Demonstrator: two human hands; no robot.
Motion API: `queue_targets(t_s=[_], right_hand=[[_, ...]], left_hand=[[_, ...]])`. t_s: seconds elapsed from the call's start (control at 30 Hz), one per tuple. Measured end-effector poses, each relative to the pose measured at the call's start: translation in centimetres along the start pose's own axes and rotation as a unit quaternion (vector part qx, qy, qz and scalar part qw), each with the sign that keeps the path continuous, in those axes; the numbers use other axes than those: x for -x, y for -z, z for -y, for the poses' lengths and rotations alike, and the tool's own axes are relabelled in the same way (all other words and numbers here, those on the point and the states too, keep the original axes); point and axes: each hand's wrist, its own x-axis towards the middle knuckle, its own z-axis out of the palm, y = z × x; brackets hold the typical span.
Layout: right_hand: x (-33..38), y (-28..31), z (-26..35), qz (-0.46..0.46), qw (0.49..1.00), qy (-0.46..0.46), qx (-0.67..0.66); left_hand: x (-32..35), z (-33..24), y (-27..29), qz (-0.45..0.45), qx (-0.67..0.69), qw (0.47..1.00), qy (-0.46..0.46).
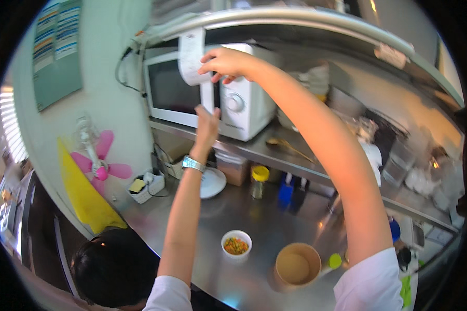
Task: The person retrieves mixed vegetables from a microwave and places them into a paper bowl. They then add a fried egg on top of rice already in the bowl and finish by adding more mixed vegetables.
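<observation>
Both arms are stretched up toward a white microwave (pixel 207 93) on a metal shelf (pixel 275 150). A long white paper slip (pixel 192 57) hangs in front of the microwave. The top part of the slip is pinched by the right hand (pixel 225 63), with the fingers curled closed around it. The left hand (pixel 207 120) is just below, with a silver watch (pixel 193 164) on its wrist. Its fingers are bent at the low end of the slip, but whether the paper is really gripped there cannot be told.

Far below the hands, a shiny metal surface (pixel 233 207) is seen. A small white bowl (pixel 236 243) with colourful bits inside is set on it, under the left arm. A round brown bowl (pixel 297 265) is placed beside it, under the right arm. A jar with a yellow lid (pixel 259 180) is seen further back, below the shelf. A white plate (pixel 211 182) is found near the left wrist.

To the left of the left arm, a pink fan (pixel 101 158) and a yellow board (pixel 85 194) are seen by the wall. The dark hair of another person (pixel 114 267) is seen low down on the left.
</observation>
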Motion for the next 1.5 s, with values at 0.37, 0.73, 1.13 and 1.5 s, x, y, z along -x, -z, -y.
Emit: queue_targets(t_s=[0.37,0.73,1.13,1.5], right_hand=[[16.1,2.0,-12.1,-0.023,0.924,-0.072,0.374],[17.6,-2.5,-19.0,-0.156,0.902,-0.063,0.398],[27.3,-3.6,-13.9,-0.025,0.897,-0.219,-0.384],[32.3,-9.4,-14.2,0.036,0.761,-0.097,-0.64]], left_hand=[[15.8,2.3,4.9,-0.024,0.009,0.989,0.143],[31.4,1.0,6.2,0.322,-0.143,0.912,0.21],[33.3,0.0,3.6,0.324,-0.085,0.924,0.182],[34.2,0.2,3.4,0.295,0.068,0.927,0.22]])
